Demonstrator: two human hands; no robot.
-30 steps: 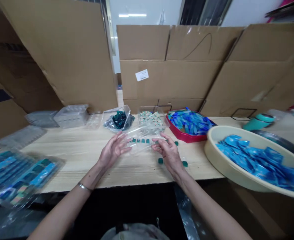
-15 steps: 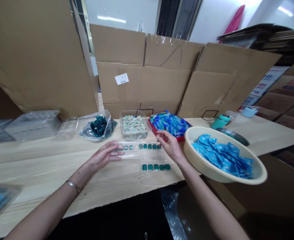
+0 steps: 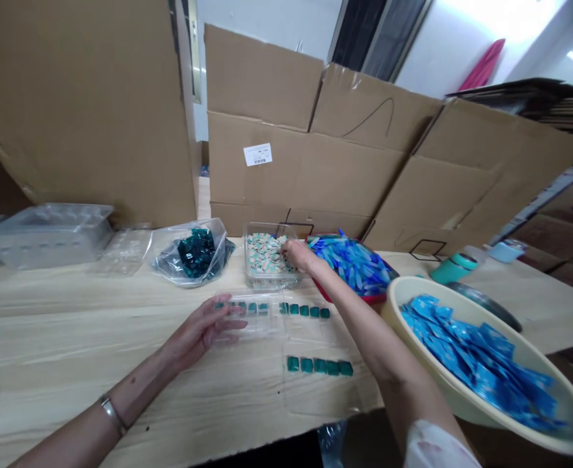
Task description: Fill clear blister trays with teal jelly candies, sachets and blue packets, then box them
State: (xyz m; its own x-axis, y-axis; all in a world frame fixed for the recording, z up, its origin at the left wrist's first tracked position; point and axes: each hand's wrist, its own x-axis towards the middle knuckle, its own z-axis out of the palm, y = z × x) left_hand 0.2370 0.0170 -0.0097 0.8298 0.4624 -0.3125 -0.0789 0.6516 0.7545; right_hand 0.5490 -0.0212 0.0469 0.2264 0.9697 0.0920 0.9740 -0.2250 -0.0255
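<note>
1. Where the right hand (image 3: 298,255) reaches forward across the bench (image 3: 71,344), its fingers (image 3: 286,247) are sunk among the small pale-and-teal pieces (image 3: 263,255) in a clear box (image 3: 266,281). They are curled downward, and I cannot tell whether they grip a piece.
2. The box stands at the far side of the bench, straight ahead of the person. It lies beyond the left hand, so the right hand is much the nearer one.
3. The left hand (image 3: 203,328) lies flat, fingers apart and loosely stretched, pressing on the left end of a clear tray (image 3: 266,322).
4. The tray sits just in front of the box, its long side running left to right across the bench. A row of teal squares (image 3: 304,311) fills its far edge, and a second row (image 3: 319,366) lies nearer the person.
5. Left of the box sits a plastic bag of dark teal pieces (image 3: 193,247). Touching the box on its right is a red tray (image 3: 364,299) heaped with blue strips (image 3: 354,260).
6. Further right, a cream bowl (image 3: 403,292) holds blue sachets (image 3: 476,354), with a teal cup (image 3: 454,266) behind it.
7. A stack of clear trays (image 3: 47,231) stands far left, and cardboard sheets (image 3: 315,169) wall the back.
</note>
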